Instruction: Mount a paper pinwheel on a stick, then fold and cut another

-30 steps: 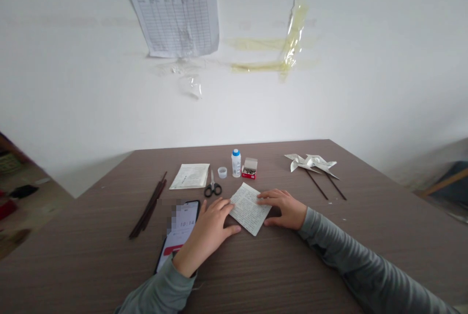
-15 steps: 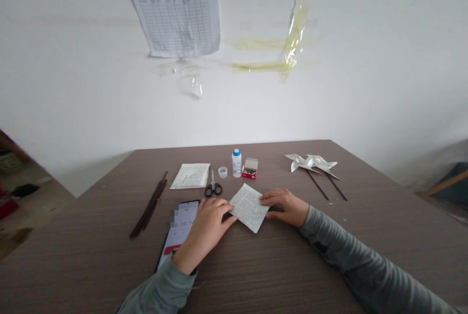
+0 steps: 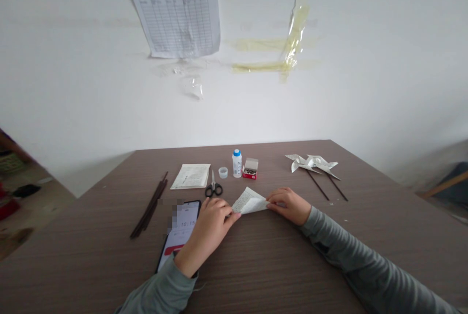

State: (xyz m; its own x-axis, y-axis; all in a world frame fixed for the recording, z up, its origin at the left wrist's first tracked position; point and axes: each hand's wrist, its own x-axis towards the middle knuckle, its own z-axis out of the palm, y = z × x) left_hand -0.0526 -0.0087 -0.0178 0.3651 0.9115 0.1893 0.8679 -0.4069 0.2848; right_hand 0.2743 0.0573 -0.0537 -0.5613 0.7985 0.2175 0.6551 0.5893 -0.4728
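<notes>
On the table (image 3: 292, 265), your left hand (image 3: 210, 231) and right hand (image 3: 287, 206), fingers loosely curled, sit at opposite corners of the folded paper (image 3: 249, 202), possibly pinching it. It's light and floppy; hold it by the corners.

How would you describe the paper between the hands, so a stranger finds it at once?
On the brown table, find the left hand and right hand. Between them is a small printed paper folded into a triangle, unlike the flat sheet behind.
</notes>
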